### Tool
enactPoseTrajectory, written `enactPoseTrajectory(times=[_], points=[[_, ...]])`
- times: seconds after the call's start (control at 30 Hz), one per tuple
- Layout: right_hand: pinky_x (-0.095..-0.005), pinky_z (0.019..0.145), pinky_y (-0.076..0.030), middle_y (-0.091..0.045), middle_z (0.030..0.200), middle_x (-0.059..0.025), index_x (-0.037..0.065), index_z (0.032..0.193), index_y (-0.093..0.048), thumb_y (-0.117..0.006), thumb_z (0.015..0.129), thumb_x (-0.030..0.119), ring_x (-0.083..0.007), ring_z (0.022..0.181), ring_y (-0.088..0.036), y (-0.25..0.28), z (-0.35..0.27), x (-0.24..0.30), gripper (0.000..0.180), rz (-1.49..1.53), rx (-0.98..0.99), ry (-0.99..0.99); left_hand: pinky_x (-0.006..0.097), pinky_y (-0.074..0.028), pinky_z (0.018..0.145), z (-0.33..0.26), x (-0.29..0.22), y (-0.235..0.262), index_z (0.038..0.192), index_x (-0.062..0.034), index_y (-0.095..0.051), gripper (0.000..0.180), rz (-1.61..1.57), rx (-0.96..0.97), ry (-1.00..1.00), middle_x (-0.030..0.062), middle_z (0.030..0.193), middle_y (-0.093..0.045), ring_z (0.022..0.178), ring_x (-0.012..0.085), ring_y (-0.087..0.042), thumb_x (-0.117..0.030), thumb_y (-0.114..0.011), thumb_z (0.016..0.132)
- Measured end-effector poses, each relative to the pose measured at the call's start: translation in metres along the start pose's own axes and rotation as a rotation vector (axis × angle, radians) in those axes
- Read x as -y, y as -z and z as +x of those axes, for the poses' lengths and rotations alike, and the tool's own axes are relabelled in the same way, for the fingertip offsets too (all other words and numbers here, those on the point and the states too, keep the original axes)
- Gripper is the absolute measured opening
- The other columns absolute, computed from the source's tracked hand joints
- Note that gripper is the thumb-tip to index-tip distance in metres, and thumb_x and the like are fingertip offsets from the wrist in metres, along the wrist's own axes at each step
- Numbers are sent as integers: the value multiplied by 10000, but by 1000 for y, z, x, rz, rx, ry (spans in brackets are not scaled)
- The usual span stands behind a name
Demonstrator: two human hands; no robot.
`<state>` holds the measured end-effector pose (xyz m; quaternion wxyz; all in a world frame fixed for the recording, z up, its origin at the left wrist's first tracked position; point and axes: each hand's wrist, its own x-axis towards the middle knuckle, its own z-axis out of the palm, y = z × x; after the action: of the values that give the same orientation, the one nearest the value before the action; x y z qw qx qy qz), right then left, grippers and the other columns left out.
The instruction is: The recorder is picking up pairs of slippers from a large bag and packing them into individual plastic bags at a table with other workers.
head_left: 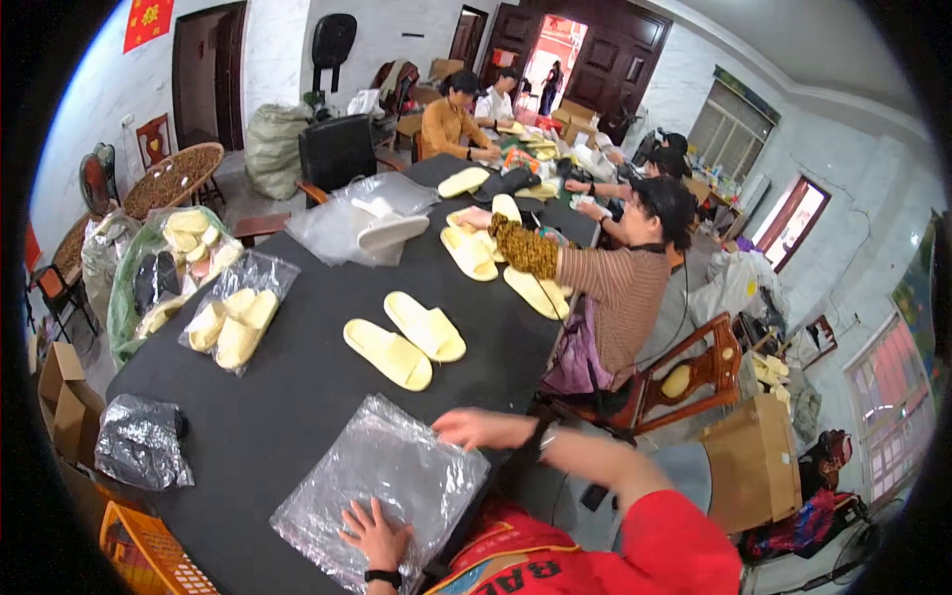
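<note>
A stack of clear plastic bags [387, 476] lies flat on the black tabletop right in front of me. My left hand [378, 540] rests on its near part, palm down with the fingers spread. Over the bags' right edge is my right hand [483, 428], its fingers loosely stretched toward the left, and nothing shows in them. Beyond the bags sits a pair of pale yellow slippers, one slipper [389, 354] on the left and the other [424, 326] beside it.
Bagged slippers [236, 325] lie at the left, near a crumpled bag [144, 442] and an orange plastic basket [149, 555]. A co-worker [615, 288] reaches over more slippers [468, 252] at the table's right side. Farther off, a white slipper [393, 231] lies on plastic film.
</note>
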<state>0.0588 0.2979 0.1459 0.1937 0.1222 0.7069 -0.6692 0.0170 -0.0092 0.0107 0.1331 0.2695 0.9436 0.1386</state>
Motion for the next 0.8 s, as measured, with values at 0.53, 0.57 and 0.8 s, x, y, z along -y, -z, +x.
enactPoseTrajectory(times=[0.53, 0.57, 0.8], points=[[-463, 831, -360, -522, 1123, -91, 120, 1065, -556, -545, 752, 306, -270, 1033, -477, -52, 168, -49, 364, -1307, -426, 629, 708, -64, 918, 5, 5, 1, 1311, -175, -351, 869, -13, 9, 0, 221, 1390, -218, 1283, 442, -145, -498, -698, 582], [-510, 836, -332, -491, 1185, -74, 154, 1100, -541, -543, 760, 345, -260, 1093, -439, -46, 158, -53, 390, -1379, -385, 476, 676, -96, 941, 9, -7, 13, 1287, -212, -376, 830, 13, 24, 37, 152, 1383, -273, 1275, 393, -207, -485, -708, 577], [-586, 1020, -56, -247, 1404, -136, 143, 1260, -444, -476, 829, 396, -341, 1305, -166, -35, 166, -89, 500, -1395, -313, 332, 613, -206, 954, 25, 9, 49, 1317, -196, -344, 744, -229, 236, 44, 181, 1372, -272, 1264, 388, -241, -482, -638, 696]])
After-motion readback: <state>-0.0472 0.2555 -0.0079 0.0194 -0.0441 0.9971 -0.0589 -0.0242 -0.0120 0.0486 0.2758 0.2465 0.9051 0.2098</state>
